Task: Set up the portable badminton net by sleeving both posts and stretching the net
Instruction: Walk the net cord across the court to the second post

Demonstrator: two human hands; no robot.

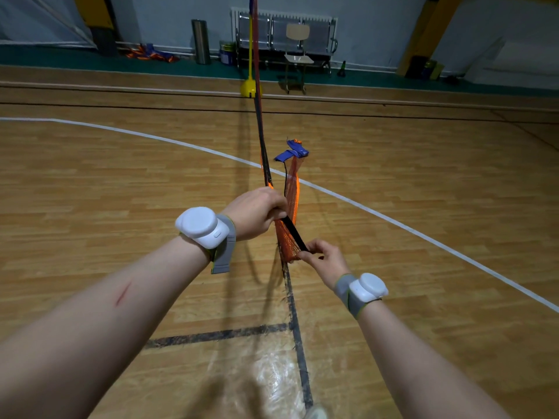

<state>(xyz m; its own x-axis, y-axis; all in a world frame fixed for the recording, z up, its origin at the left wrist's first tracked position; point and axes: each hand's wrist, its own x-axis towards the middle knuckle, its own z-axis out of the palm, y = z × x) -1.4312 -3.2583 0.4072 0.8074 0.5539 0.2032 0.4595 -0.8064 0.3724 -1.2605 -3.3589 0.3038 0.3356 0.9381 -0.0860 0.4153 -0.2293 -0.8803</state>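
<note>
No text can be read here; the blue band (292, 152) on the net (292, 189) carries white marks, too blurred.

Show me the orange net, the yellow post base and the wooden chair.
orange net (292, 189): head view, on the bunched mesh.
yellow post base (250, 87): head view, on its rounded foot.
wooden chair (298, 31): head view, on its backrest.

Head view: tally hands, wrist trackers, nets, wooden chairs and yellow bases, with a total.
Hands: 2, left hand, right hand
Trackers: 2, left tracker, right tracker
Net: 1
Wooden chair: 1
Yellow base: 1
Total: 7
</note>
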